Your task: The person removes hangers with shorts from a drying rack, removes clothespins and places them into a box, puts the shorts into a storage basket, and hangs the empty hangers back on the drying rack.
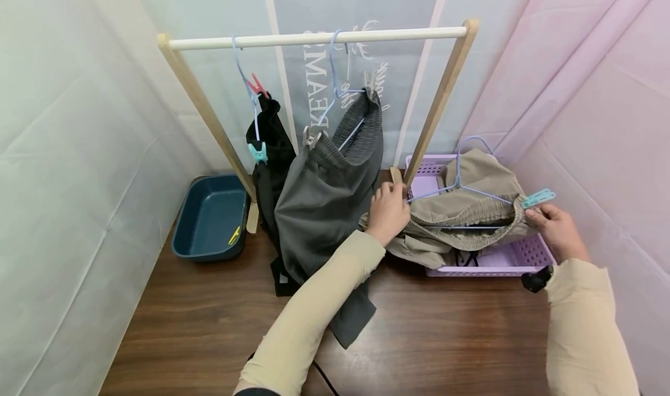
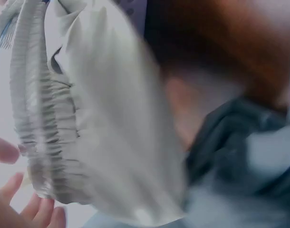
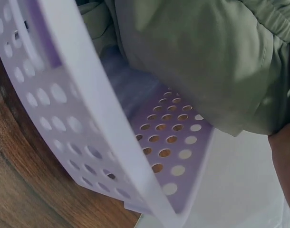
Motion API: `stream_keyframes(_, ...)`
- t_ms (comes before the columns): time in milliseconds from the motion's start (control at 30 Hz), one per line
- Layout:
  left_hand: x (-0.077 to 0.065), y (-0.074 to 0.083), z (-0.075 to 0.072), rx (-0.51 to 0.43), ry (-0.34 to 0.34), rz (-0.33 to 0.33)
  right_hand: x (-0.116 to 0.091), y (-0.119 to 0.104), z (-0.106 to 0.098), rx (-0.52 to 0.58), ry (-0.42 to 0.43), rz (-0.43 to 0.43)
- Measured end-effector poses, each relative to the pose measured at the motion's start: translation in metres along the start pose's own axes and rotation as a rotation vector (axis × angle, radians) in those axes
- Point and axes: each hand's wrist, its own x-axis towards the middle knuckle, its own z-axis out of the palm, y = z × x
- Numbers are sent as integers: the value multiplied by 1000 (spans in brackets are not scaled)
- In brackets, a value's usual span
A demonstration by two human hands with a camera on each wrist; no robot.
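A pair of khaki trousers (image 1: 487, 178) with a gathered elastic waistband lies over a purple basket (image 1: 523, 262). A blue wire hanger (image 1: 458, 181) runs across the waistband, its hook pointing away. My left hand (image 1: 388, 213) holds the left end of the waistband, by the hanger's end; in the left wrist view its thumb and fingers are around the gathered waistband (image 2: 59, 137). At the opposite end my right hand (image 1: 560, 230) pinches the waistband, just below a light-blue clothespin (image 1: 538, 198) clipped there.
Grey trousers (image 1: 324, 210) and a black garment (image 1: 272, 134) hang by clothespins from a rack with a white rail (image 1: 314, 38). The rack's right post (image 1: 442, 99) stands beside the basket. A dark blue tub (image 1: 206, 216) on the left holds a yellow clothespin (image 1: 234, 235).
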Motion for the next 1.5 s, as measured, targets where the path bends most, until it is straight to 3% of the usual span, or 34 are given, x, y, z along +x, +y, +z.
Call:
stream_keyframes(133, 7, 21, -5, 119, 249, 169, 0, -5, 4, -78, 48, 0)
stream_keyframes(200, 9, 32, -9, 181, 307, 271, 0, -10, 6, -62, 72, 8)
stream_keyframes(300, 10, 48, -12, 251, 317, 400, -1, -19, 9, 42, 107, 27)
stream_keyframes(400, 12, 62, -14, 282, 274, 462, 0, -30, 10, 64, 149, 15)
stream_keyframes(500, 17, 73, -19, 226, 182, 464, 3, -43, 9, 39, 168, -8)
stream_keyframes(633, 24, 86, -30, 31, 9, 386, 10, -63, 6, 2, 169, -57)
stream_keyframes(733, 29, 94, -37, -72, -65, 338, 14, -79, 4, -61, 184, -104)
stream_keyframes(933, 36, 103, -46, -124, -125, 328, 15, -113, 5, -350, 233, -199)
stream_keyframes(1033, 39, 107, -49, -175, -130, 322, 16, -129, 10, -426, 246, -259)
stream_keyframes(1233, 45, 111, -55, -331, -133, 272, 18, -151, 20, -452, 251, -344)
stream_keyframes(1500, 55, 122, -66, -277, -215, 329, 17, -168, 21, -469, 250, -414)
